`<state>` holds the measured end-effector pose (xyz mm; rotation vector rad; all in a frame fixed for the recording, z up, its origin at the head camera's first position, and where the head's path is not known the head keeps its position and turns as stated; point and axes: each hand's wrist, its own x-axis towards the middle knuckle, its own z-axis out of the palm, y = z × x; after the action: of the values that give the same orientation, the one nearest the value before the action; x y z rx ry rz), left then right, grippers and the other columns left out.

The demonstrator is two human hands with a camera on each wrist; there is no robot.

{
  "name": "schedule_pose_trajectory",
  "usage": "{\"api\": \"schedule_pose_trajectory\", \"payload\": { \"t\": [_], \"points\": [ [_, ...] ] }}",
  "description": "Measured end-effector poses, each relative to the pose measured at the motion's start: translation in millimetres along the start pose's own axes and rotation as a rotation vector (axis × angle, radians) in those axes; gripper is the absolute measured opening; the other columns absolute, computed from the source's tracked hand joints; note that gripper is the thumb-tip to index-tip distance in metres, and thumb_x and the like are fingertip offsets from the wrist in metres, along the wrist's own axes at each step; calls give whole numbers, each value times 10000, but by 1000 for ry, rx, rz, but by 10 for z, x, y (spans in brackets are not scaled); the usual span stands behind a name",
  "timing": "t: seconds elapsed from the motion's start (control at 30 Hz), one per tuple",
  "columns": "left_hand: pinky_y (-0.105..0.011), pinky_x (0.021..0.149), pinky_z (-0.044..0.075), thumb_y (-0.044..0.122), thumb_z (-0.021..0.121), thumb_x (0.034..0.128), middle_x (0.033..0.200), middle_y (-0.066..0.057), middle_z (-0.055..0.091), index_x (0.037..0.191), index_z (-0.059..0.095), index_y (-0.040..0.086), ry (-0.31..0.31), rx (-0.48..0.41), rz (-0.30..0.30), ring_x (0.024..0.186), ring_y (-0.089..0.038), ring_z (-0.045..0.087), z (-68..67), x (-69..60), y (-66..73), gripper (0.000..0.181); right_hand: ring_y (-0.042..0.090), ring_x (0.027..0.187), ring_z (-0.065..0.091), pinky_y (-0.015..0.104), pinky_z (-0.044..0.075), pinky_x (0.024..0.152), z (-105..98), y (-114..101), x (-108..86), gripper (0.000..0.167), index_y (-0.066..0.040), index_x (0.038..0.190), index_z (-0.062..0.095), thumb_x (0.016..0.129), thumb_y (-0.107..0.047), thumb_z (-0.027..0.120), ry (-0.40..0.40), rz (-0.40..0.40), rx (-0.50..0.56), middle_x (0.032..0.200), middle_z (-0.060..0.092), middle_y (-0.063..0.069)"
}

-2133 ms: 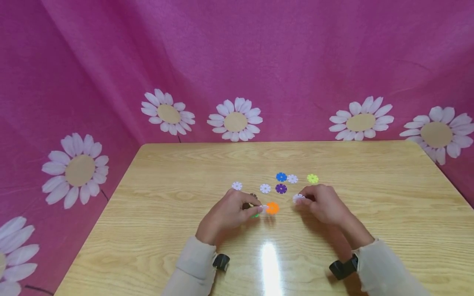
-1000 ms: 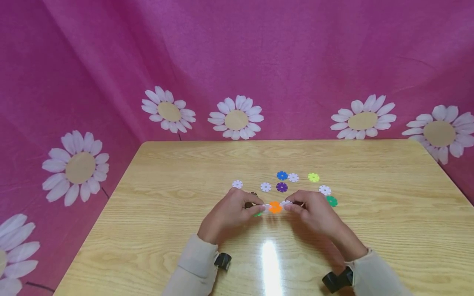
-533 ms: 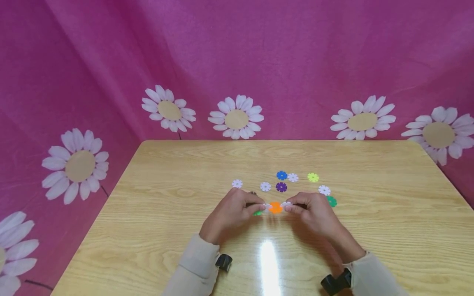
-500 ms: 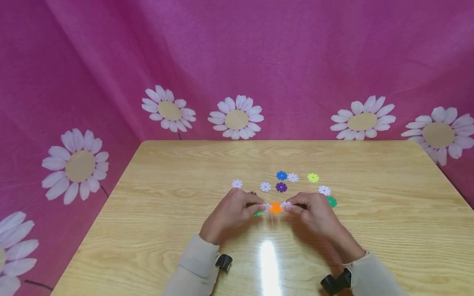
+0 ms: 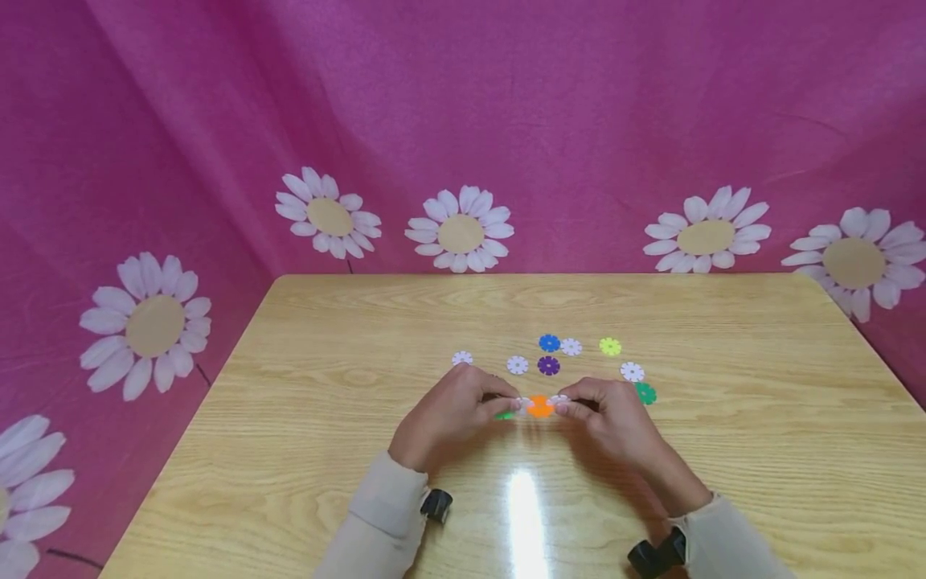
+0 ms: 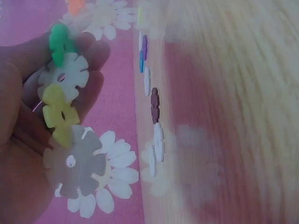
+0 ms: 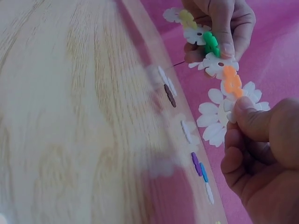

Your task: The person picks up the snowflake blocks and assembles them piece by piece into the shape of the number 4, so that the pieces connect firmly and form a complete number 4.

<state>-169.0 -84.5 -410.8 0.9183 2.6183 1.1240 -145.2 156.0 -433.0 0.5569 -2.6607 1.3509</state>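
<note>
Between the hands hangs a chain of notched interlocking discs. My left hand pinches a white disc beside the orange disc. My right hand pinches another white disc by its edge, at the orange disc's right side; how deeply the two are slotted cannot be made out. From the left hand's white disc the chain runs back through a green disc, a white one, a yellow disc and a pale end disc. The left fingers partly cover it.
Loose discs lie beyond the hands on the wooden table: a blue disc, a purple disc, a yellow-green disc, a dark green disc, a brown disc and several white ones. A pink flowered cloth hangs behind.
My right hand has carried its white disc leftward to the orange disc, uncovering a white and a dark green disc on the table. Over the last second both hands have barely moved.
</note>
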Motion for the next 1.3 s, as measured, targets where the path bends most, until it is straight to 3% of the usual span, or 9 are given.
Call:
{"api": "schedule_pose_trajectory", "payload": {
  "t": [0.33, 0.53, 0.83, 1.0, 1.13, 1.3],
  "points": [
    [-222, 741, 521, 272, 748, 922, 962, 157, 707, 1083, 794, 169, -15, -21, -11, 795, -24, 619, -47, -44, -31, 196, 162, 733, 577, 266, 488, 640, -17, 59, -39, 62, -79, 905, 788, 905, -55, 731, -22, 74, 39, 851, 706, -29],
    [-253, 745, 519, 276, 756, 915, 929, 139, 691, 1053, 791, 186, 6, -36, -21, 800, -66, 596, -104, -117, -78, 168, 134, 749, 604, 268, 497, 665, -77, 99, -83, 65, -88, 909, 785, 907, -59, 727, 8, 42, 45, 848, 709, -47],
    [-324, 922, 506, 348, 799, 870, 1171, 36, 705, 1195, 740, 83, 22, -87, -101, 1072, -106, 636, -130, -177, -121, 423, 168, 767, 577, 276, 477, 678, -144, 125, -116, 66, -86, 930, 786, 920, -83, 721, 30, 82, 22, 862, 705, -36],
    [-307, 851, 518, 314, 837, 835, 1132, 102, 705, 1192, 750, 123, 52, -114, -123, 966, -89, 625, -135, -222, -145, 414, 172, 791, 579, 276, 474, 697, -158, 156, -141, 72, -75, 932, 785, 923, -65, 715, 32, 75, 25, 877, 709, -27],
    [-294, 745, 526, 292, 844, 829, 1038, 104, 716, 1153, 767, 126, 83, -115, -99, 816, -125, 590, -155, -271, -184, 372, 160, 796, 575, 267, 465, 695, -178, 201, -172, 73, -81, 933, 783, 928, -74, 711, 38, 73, 22, 878, 701, -36],
    [-279, 767, 545, 283, 834, 840, 959, 79, 724, 1072, 786, 124, 111, -142, -110, 807, -82, 642, -182, -336, -221, 285, 153, 807, 586, 252, 470, 706, -198, 253, -204, 80, -79, 934, 784, 935, -82, 704, 44, 86, 34, 876, 700, -33]
  ]
}}
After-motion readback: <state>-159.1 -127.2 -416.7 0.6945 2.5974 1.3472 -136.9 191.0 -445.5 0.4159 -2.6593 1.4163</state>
